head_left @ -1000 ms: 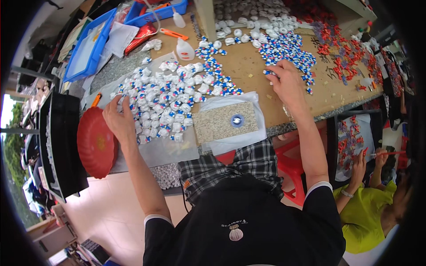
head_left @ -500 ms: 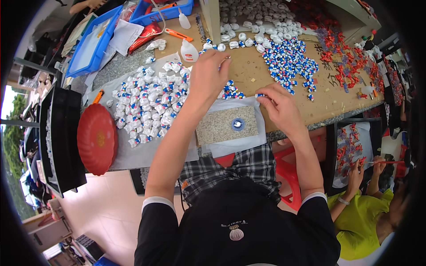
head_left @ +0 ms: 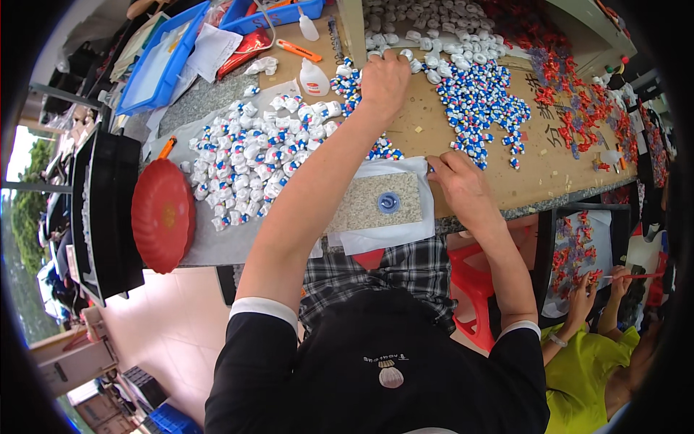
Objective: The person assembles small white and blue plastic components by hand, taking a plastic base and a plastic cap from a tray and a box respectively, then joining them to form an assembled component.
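Note:
My left hand (head_left: 385, 87) stretches to the far side of the table, fingers bent down at the near edge of the white pieces (head_left: 437, 61). Its fingertips are partly hidden, so I cannot make out what they grip. My right hand (head_left: 464, 186) is pinched around a small blue-and-white piece (head_left: 432, 170), mostly covered by the fingers, beside a speckled stone block (head_left: 350, 202). On the block sits a small round blue dish (head_left: 389, 202). White paper (head_left: 426, 220) lies under the block. Small blue-and-white pieces (head_left: 473, 101) are heaped beyond my right hand.
Left of my left arm spreads a heap of white pieces with blue parts (head_left: 246, 155). Around it are a red scalloped bowl (head_left: 163, 217), a white squeeze bottle (head_left: 314, 78), an orange cutter (head_left: 298, 50) and a blue tray (head_left: 159, 65). A co-worker's hands (head_left: 578, 300) work at the right.
My left hand has moved away from me and to the right, toward the white pieces. My right hand has shifted slightly nearer, still pinching the small piece.

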`<action>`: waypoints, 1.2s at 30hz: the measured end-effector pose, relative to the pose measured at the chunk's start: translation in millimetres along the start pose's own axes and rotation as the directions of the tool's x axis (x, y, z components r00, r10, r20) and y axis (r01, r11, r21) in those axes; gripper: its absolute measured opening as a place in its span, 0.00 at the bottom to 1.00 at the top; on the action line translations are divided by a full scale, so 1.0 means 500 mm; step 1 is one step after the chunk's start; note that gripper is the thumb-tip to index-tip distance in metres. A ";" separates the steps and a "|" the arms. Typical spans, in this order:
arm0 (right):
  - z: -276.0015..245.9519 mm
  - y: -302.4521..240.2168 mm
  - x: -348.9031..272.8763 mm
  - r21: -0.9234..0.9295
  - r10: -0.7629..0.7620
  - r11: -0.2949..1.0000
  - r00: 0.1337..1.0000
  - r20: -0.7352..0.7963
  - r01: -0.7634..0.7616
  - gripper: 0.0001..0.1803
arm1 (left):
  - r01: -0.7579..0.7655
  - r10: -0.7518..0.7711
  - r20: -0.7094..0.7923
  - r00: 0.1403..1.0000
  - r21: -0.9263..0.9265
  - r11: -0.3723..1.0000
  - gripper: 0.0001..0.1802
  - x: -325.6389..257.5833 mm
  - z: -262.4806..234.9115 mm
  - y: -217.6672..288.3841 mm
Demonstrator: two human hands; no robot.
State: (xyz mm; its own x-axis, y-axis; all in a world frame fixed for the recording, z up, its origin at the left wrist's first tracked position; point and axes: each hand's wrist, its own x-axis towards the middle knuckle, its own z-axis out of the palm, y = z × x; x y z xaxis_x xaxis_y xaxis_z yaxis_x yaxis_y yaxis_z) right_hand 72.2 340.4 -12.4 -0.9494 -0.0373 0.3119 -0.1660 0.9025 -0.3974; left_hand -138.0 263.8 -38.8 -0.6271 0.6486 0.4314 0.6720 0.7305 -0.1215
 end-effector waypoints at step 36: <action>-0.007 -0.123 -0.012 0.896 0.261 0.166 0.894 0.364 -0.413 0.10 | 0.357 -0.164 0.622 0.766 -0.623 -0.696 0.16 -0.420 -0.247 0.019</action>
State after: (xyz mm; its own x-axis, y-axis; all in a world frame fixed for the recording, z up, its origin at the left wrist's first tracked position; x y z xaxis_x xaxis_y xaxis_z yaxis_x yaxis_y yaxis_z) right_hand 88.9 286.7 13.0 -0.9892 0.0464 -0.1391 0.1258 -0.2194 -0.9675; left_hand 48.7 108.0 -20.2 -0.8352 0.5099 -0.2059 -0.4465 -0.4101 0.7952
